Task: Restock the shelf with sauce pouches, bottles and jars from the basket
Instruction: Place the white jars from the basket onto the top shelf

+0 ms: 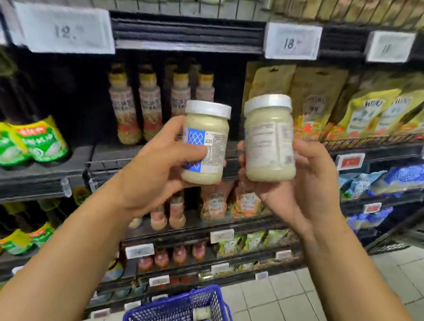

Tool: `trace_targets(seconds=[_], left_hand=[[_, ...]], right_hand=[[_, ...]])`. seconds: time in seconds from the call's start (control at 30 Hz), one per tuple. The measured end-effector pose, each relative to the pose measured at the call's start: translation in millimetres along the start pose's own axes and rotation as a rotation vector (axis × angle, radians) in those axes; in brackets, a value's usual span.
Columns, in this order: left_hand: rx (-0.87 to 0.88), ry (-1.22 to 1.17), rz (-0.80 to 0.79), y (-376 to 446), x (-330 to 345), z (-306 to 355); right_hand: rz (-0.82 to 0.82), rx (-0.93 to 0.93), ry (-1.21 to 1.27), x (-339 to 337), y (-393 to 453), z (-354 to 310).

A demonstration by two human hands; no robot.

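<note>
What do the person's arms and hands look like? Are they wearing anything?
Both forearms are bare, with no sleeves in view. The left hand and the right hand wear no gloves, and no rings, watch or bracelet show on the fingers or wrists. No marks or tattoos can be seen.

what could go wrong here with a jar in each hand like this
1. The left hand and right hand each grip a jar with nothing underneath; the left jar and right jar could knock together or slip onto the tiled floor.
2. With both hands full, pushing a jar in could topple the bottles already standing on the shelf.
</note>
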State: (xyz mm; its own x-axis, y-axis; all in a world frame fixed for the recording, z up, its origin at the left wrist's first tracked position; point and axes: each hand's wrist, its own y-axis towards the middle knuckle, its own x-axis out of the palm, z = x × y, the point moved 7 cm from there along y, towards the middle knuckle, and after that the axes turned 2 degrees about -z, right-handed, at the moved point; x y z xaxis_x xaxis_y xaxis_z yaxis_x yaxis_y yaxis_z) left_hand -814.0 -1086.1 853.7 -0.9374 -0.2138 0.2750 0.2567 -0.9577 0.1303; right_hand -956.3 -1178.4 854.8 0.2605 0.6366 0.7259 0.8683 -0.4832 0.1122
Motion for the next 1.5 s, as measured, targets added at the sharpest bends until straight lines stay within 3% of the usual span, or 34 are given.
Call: trace_targets(seconds=[0.23,0.43,0.57,0.8,1.07,1.27,1.37,1.5], left_hand=[[0.208,0.099,-0.014,26,17,71],[0.376,0.25,0.008,40,28,132],[0.439,0.384,-0.013,55,32,179],[0.368,0.59,0.061,95,33,242],[0.257,0.606,0.132,136,18,271],[0.292,0.759,0.185,162,3,296],[0.302,0.909,0.195,171,1,306],[0.333,0.989,0.13,176,8,317]], right_hand=[[-0.213,0.062,0.047,27,32,-45],[-0.282,0.177,0.023,49,47,-70],[-0.232,0.088,-0.154,62,59,-96],[-0.239,-0.044,-0.415,92,89,-151],[-0.275,0.061,-0.507,125,120,-190],[-0.182,-0.041,-0.712,153,156,-197],[-0.227,-0.092,-0.767,163,175,-200],[-0.289,-0.028,-0.91,163,190,-202]])
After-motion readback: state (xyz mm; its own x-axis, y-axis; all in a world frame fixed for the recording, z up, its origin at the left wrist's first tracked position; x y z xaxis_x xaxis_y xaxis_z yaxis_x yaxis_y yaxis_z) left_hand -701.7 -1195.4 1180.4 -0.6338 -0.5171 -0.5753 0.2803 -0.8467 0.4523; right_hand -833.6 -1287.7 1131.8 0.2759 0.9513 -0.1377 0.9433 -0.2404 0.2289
